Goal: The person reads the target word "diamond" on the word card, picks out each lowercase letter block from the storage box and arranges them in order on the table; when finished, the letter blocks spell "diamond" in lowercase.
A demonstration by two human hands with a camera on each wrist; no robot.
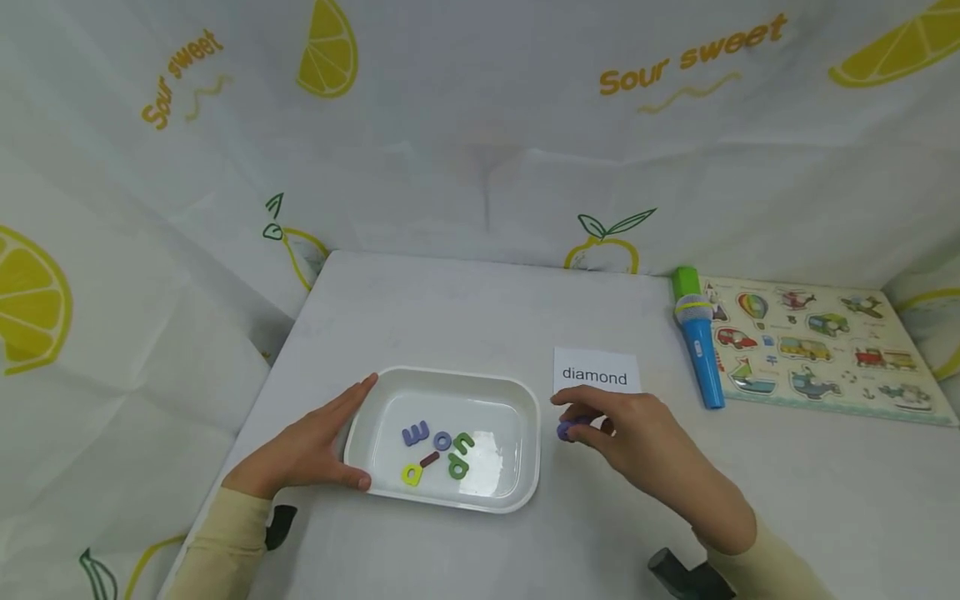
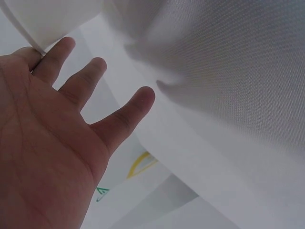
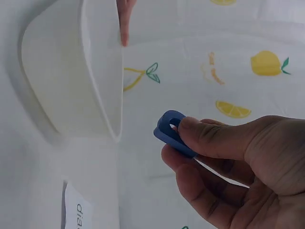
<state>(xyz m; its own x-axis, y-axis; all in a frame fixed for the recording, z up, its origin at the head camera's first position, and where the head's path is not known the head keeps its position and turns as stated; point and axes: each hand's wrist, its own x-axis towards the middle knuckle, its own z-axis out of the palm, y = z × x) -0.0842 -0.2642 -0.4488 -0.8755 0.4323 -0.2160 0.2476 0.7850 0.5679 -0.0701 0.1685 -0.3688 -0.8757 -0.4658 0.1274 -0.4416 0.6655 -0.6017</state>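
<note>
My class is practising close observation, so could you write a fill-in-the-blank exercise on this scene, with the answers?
The card shows the printed word ____.
The left hand touches the white tray, which holds ____ letter pieces.
The right hand pinches a total of ____ letter piece.
The microphone has a ____ handle.
Missing words: diamond; six; one; blue.

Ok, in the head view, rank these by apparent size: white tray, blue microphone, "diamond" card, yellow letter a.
1. White tray
2. Blue microphone and "diamond" card: too alike to rank; the right hand partly overlaps the card
3. Yellow letter a
</note>
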